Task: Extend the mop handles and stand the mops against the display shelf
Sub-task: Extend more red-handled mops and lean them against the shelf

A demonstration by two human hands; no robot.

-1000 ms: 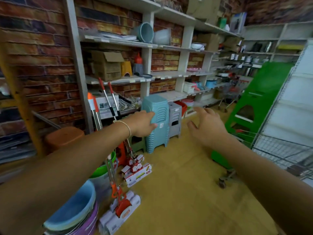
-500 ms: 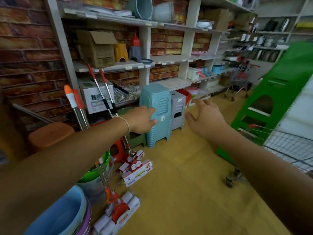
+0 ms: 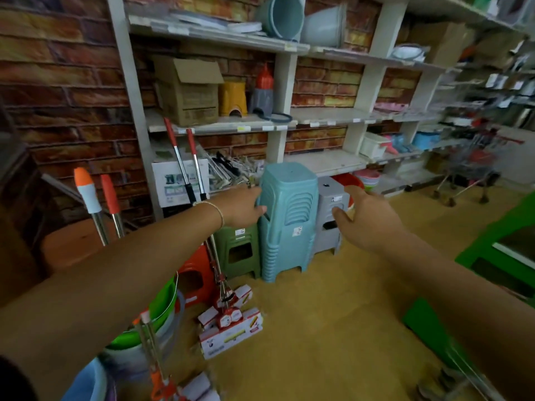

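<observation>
You have stepped closer to the shelf [image 3: 202, 34] in the last second. The blue stools [image 3: 286, 218] look bigger now, and both your arms have stayed stretched out toward them. Your left hand [image 3: 241, 208] has slid onto the left side of the blue stools, with the fingers curled against that side. Your right hand [image 3: 366, 218] floats just in front of the grey stools [image 3: 330, 215], fingers spread, holding nothing.

I think you mean to move the stools to make room, because no mop is in your hands right now.

Two mops [image 3: 192, 180] already lean on the shelf, left of the stools. Their long poles run up and away from you, red tips at the top, heads [image 3: 231, 322] down on the floor near you. Two more poles [image 3: 98, 206] stand farther left, with an orange tip and a red tip pointing up. One more mop [image 3: 157, 369] is low and near, by the green bucket [image 3: 156, 311], its pole going up under your left arm. The near poles look short, so they may need pulling out longer.
</observation>
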